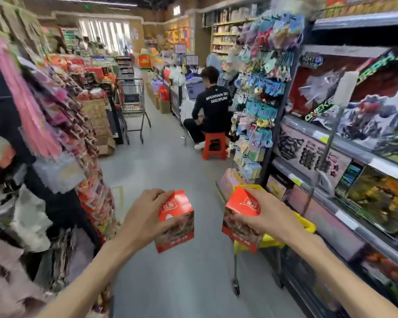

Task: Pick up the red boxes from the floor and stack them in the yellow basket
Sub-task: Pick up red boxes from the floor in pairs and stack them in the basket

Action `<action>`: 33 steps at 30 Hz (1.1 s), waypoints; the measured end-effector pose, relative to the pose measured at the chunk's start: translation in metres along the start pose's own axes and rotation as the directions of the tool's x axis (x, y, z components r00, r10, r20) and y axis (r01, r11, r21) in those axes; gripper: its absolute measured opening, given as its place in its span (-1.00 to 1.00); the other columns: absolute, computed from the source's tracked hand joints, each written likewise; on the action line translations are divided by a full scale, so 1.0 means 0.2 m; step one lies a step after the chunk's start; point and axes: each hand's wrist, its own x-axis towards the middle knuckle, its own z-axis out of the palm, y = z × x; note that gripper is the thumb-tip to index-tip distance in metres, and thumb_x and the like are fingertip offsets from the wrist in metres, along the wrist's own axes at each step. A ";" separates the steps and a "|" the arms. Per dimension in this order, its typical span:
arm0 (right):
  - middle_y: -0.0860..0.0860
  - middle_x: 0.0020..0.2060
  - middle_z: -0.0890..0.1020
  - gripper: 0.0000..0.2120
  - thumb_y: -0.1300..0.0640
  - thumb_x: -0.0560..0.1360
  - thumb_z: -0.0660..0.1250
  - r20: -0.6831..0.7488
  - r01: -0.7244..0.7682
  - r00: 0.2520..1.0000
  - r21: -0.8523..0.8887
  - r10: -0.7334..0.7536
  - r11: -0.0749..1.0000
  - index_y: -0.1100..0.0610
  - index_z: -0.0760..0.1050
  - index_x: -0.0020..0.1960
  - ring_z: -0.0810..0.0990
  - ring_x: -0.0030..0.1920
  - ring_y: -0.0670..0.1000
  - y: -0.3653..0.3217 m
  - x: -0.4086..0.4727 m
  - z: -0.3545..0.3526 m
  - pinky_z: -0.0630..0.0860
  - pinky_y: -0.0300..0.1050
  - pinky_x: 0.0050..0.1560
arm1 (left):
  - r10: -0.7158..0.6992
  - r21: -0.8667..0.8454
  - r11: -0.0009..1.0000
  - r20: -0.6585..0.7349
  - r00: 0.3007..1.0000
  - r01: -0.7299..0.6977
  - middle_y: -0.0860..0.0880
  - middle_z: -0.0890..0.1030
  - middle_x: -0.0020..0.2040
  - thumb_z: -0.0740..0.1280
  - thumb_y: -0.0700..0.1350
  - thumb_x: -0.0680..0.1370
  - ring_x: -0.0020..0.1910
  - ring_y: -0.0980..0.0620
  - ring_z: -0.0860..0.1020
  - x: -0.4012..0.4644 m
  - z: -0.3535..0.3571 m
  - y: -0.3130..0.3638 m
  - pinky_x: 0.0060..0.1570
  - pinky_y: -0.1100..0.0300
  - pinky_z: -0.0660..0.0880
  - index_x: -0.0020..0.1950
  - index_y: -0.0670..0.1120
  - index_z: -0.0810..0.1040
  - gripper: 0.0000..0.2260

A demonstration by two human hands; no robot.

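Currently both hands are raised over the grey floor (182,283) of a shop aisle, each holding one red box. Left hand (145,216) grips the left red box (176,222) from its left side: fingers (164,193) curl over the slanted top edge, thumb presses the front face near the picture panel, box upright and slightly tilted. Right hand (270,216) grips the right red box (241,220) from its right side: fingers lie across the red top panel, thumb on the printed front below; box tilted, its top leaning right. The two boxes are near each other, not touching, a gap of floor visible between them. Yellow basket (305,223) sits on a wheeled frame, directly behind and below the right box, partly hidden by that box and the right wrist; contents not visible. Toy shelves (354,145) to the right. A seated person (213,109) on a red stool (214,144) further down the aisle; a shopping cart (132,99) beyond, left.
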 end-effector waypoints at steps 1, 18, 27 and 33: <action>-0.17 0.27 0.47 -0.13 -0.57 0.25 0.26 -0.011 -0.013 1.000 -0.008 0.012 1.000 -0.21 0.21 0.45 0.44 0.23 -0.04 0.02 0.10 0.02 0.48 0.03 0.13 | 0.027 0.000 1.000 0.004 1.000 -0.027 0.02 0.51 0.23 0.25 0.48 0.42 0.18 0.02 0.44 0.12 0.04 -0.05 0.12 0.14 0.41 0.46 0.00 0.42 -0.23; -0.05 0.37 0.45 -0.10 -0.54 0.29 0.27 -0.192 -0.528 0.840 -0.071 0.507 0.846 -0.13 0.19 0.50 0.43 0.33 0.04 0.78 1.48 0.20 0.42 0.05 0.26 | 0.605 -0.250 0.794 0.228 0.763 -0.554 0.05 0.49 0.24 0.25 0.47 0.41 0.16 -0.01 0.43 2.42 1.10 -0.37 0.06 0.05 0.49 0.44 0.04 0.42 -0.26; -0.01 0.29 0.52 -0.08 -0.55 0.26 0.22 -0.208 -0.740 0.665 -0.055 0.718 0.670 -0.07 0.27 0.47 0.47 0.29 0.06 1.42 1.79 0.43 0.42 0.05 0.22 | 0.768 -0.404 0.640 0.352 0.535 -0.654 0.07 0.44 0.25 0.34 0.46 0.37 0.23 0.00 0.41 3.14 1.98 -0.02 0.12 0.05 0.48 0.47 0.03 0.35 -0.20; -0.01 0.24 0.52 -0.02 -0.60 0.27 0.09 -0.188 -0.846 0.524 -0.002 0.831 0.533 0.01 0.28 0.48 0.49 0.24 0.07 1.72 1.93 0.64 0.41 0.04 0.23 | 0.821 -0.437 0.547 0.445 0.356 -0.714 0.05 0.42 0.31 0.19 0.54 0.39 0.27 -0.03 0.38 3.39 2.54 0.14 0.19 -0.04 0.47 0.51 0.01 0.32 -0.14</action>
